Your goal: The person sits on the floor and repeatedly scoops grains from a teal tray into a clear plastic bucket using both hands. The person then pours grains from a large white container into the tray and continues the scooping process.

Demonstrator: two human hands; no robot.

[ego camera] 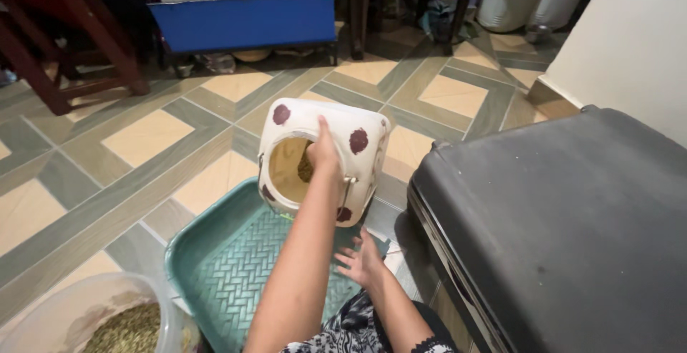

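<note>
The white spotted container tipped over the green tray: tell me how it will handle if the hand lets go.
The white container is tilted on its side over the green tray, so it would probably tip or drop if released. It looks like rigid plastic, likely stiff. The left hand reaches into its mouth; the contents seem loose grain, apt to spill.

Left hand [323, 154] inside tilted white spotted container [325, 156] over teal tray [236, 267]; right hand [363, 261] open beside tray

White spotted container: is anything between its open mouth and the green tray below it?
Nothing visible. The white spotted container is tilted with its mouth over the green tray, whose ribbed floor below looks bare. The left hand reaches into the mouth; the right hand rests at the tray's near right edge.
</note>
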